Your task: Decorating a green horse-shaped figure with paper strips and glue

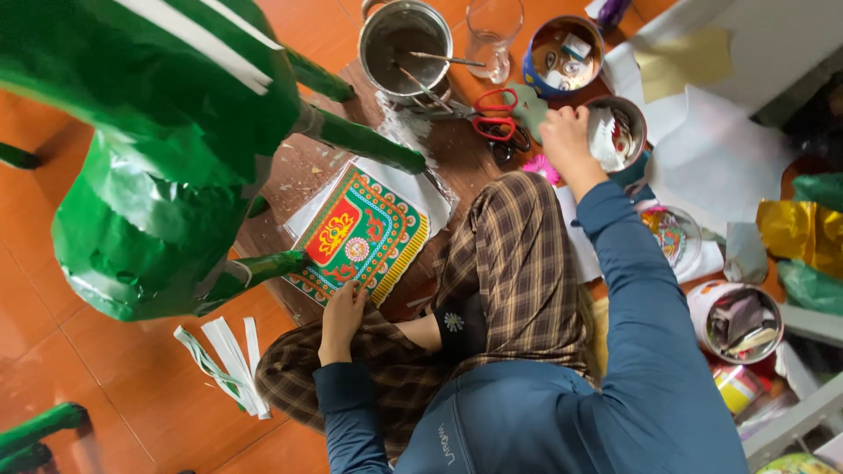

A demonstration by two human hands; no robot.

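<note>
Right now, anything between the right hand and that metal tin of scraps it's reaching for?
Nothing visible. The right hand is already at the rim of the metal tin, fingers touching its edge. The red-handled scissors lie to its left, off the path.

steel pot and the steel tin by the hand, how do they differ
The steel pot stands apart from both hands; the right hand reaches into the steel tin. The pot holds sticks and grey residue; the tin holds paper scraps. The pot looks larger. Both are round, shiny metal, open on top.

Square plastic-wrapped pack of red, green and yellow patterned paper [362, 235] under left hand [341, 312], on the floor
</note>
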